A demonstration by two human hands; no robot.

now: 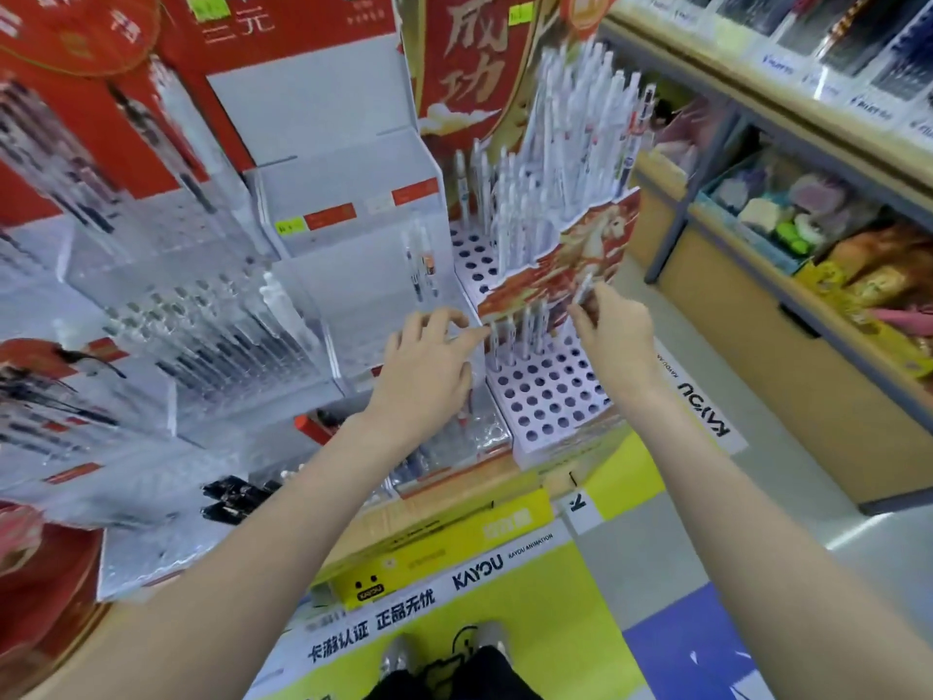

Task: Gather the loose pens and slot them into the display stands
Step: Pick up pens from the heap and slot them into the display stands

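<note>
Above the perforated stand (550,391), the right hand (613,330) pinches a pen (584,288), the left hand (429,361) lies released; misalignment could topple slotted pens (520,336).

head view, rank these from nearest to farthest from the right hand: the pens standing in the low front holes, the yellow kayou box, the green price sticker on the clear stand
Measured from the right hand:
1. Pens in the low front holes, just to its left.
2. Green price sticker, far left and farther back on the clear stand.
3. Yellow kayou box, below, at the shelf's front edge.

"KAYOU" on white shelf strip (477,570) below the hands, "成功" on red display card (472,58) above them, "KAYOU" on yellow box (371,591)
</note>
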